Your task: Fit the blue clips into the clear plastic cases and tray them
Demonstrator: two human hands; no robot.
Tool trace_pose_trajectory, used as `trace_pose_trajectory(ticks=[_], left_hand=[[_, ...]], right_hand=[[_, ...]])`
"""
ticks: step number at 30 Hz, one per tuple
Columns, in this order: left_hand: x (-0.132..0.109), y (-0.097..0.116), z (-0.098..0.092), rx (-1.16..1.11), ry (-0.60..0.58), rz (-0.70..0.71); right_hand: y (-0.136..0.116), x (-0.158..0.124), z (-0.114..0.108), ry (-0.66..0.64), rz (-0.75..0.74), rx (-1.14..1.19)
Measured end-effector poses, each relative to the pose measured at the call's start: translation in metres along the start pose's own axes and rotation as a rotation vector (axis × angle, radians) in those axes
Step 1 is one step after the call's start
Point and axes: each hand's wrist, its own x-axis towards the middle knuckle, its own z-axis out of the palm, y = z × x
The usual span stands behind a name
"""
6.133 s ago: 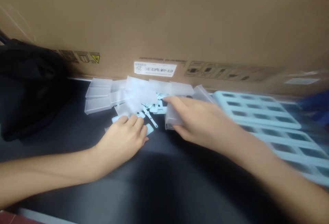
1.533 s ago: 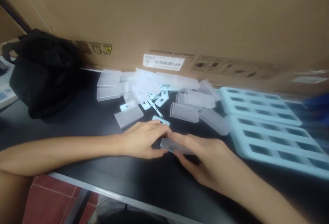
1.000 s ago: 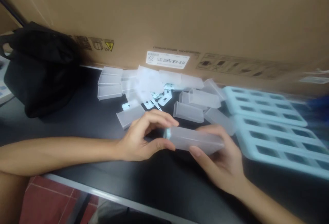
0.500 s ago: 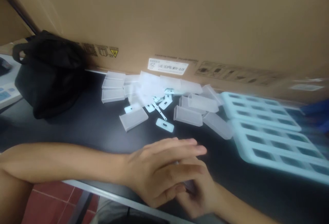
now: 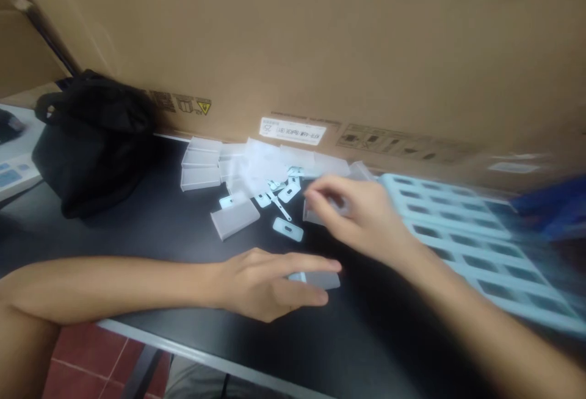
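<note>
My left hand is closed around a small translucent plastic case low over the black table. A light-blue strip shows at the case's near end; the palm side is hidden. Farther back and to the right, my right hand is blurred, its thumb and forefinger curled together at the tips. Whether anything sits between them is hidden. It covers part of another translucent case. Left of it lie a flat light-blue plate with a slot, a thin light-blue strip with holes and several similar plates.
Several translucent cases are heaped along the cardboard box at the back. Light-blue trays with rectangular openings stand on the right. A black bag sits at the left. The table's edge runs near my body.
My hands have come apart. The right hand has moved away and up toward the heaped cases, while the left stays near the front with the case now visible. The view has tilted slightly upward.
</note>
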Motion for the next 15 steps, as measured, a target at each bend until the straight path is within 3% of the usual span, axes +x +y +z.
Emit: trace_pose_trajectory(ticks=[3, 5, 7, 11, 15], left_hand=[[-0.004, 0.0, 0.003, 0.055, -0.177, -0.112], [-0.005, -0.001, 0.004, 0.05, -0.268, -0.11], [-0.004, -0.004, 0.003, 0.019, -0.294, -0.07], [0.0, -0.01, -0.001, 0.006, -0.229, 0.06], [0.0, -0.015, 0.0, 0.024, -0.188, 0.066]], right_hand=[[-0.005, 0.035, 0.022, -0.312, 0.091, -0.297], [-0.007, 0.05, 0.037, -0.442, 0.118, -0.416], [-0.007, 0.059, 0.046, -0.485, 0.148, -0.472], [-0.007, 0.067, 0.05, -0.477, 0.201, -0.528], [-0.007, 0.074, 0.047, -0.506, 0.195, -0.551]])
